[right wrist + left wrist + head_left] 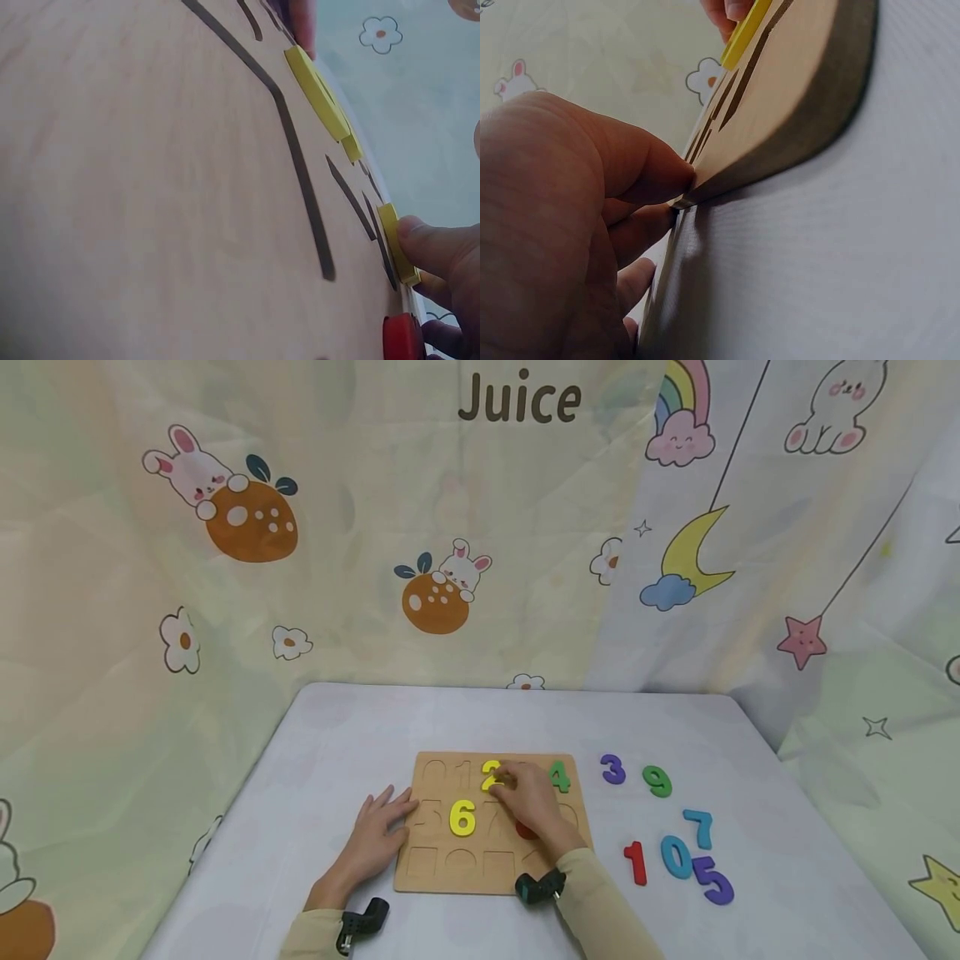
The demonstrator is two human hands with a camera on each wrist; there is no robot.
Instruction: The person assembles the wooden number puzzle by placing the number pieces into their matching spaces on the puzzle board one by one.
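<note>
My right hand (532,797) pinches a yellow number 2 (491,767) at the top row of a wooden number board (431,881). In the right wrist view the thumb lies against the yellow 2 (391,229), which stands slightly proud of the board. My left hand (370,842) rests at the board's left edge, fingers spread and touching its side. A yellow number 6 (462,818) and a green number 4 (559,777) lie on the board. Part of a red piece (525,832) shows under the right hand; its shape is mostly hidden.
Loose numbers lie right of the board on the white table (360,718): purple 3 (613,769), green 9 (657,782), blue 7 (702,828), red 1 (636,863), blue 0 (677,857) and purple 5 (714,881). A printed curtain (360,468) hangs behind.
</note>
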